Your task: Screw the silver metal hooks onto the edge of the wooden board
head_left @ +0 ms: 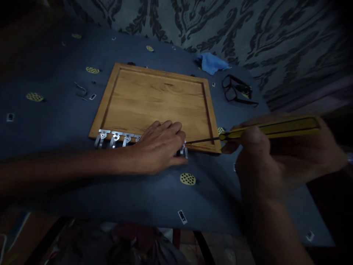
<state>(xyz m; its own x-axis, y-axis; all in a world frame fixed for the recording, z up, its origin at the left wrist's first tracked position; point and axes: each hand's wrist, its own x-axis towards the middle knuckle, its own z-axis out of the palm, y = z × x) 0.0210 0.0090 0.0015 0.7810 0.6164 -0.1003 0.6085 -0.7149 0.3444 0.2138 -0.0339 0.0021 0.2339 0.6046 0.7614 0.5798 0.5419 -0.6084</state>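
Right hand (275, 158) has fingers closed around yellow screwdriver (286, 127), shaft reaching the right end of metal hook rail (116, 134). Left hand (161, 147) lies over the rail, fingers bent and close together, can't tell if pinching. Rail sits along near edge of framed wooden board (160, 101), flat on blue-covered table (138, 195); eyeglasses (231, 98) and blue cloth (211, 63) beyond, right.

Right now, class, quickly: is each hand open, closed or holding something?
Left hand: palm down over the hook rail at the board's near edge; whether it grips cannot be told.
Right hand: closed, holding the screwdriver.
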